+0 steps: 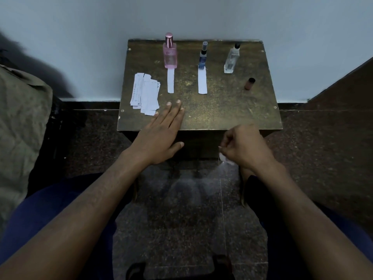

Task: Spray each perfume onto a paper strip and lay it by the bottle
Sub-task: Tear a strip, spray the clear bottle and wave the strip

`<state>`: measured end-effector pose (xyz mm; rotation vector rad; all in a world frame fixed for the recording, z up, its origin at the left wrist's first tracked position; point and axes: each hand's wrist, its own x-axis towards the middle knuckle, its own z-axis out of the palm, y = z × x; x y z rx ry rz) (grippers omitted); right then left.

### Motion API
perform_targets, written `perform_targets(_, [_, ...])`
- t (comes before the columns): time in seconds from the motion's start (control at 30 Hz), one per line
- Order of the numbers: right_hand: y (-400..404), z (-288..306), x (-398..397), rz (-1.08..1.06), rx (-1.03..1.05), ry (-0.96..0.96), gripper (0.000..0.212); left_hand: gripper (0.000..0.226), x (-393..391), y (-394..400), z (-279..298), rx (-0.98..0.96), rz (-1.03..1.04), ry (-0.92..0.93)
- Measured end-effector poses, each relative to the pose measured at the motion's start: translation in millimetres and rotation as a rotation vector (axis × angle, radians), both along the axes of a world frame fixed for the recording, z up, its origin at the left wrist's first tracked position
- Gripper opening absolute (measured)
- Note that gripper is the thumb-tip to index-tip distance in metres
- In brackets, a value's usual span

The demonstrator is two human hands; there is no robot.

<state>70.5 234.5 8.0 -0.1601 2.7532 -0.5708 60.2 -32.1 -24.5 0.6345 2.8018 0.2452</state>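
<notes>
**On the small brown table: two strips laid, one in hand**

Across the far edge of the small brown table (222, 110), as my head camera shows it, three bottles stand in a row. I take the pink perfume bottle (170, 52), capped and upright at the far left, as my landmark. Touching its base on the near side lies a narrow white paper strip (170, 80), running lengthwise toward me. To the right of the pink bottle stands the slim blue bottle (203, 57), with a wider white strip (202, 80) laid against its base in the same way. Further right again stands the clear glass bottle (232, 58), its black spray head bare; a brown cap (249, 83) lies on its side just in front of it and to its right.

Left of the pink bottle and nearer to me sits the pile of spare strips (145, 93), loosely fanned, some printed.

My left hand (161, 132) lies flat, fingers straight and together, tips resting on the table just beside the near corner of the pile, holding nothing. My right hand (244, 147) hovers off the near edge of the table, well right of the pink bottle, fingers curled and pinching a bit of white paper (223, 157); motion blur hides its shape.
</notes>
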Motion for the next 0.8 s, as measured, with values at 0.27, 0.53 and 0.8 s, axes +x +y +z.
perform_targets(0.27, [-0.1, 4.3, -4.4, -0.032, -0.417, -0.175, 0.008, 0.104, -0.2, 3.9, -0.9, -0.082, -0.009, -0.002])
perform_targets(0.53, [-2.8, 8.7, -5.7, -0.196, -1.158, -0.404, 0.010, 0.098, -0.5, 10.0, 4.8, -0.007, 0.046, -0.018])
perform_targets(0.8, [-2.0, -3.0, -4.3, -0.008, -0.444, -0.179, 0.012, 0.087, -1.3, 10.3, 8.0, 0.073, 0.083, 0.003])
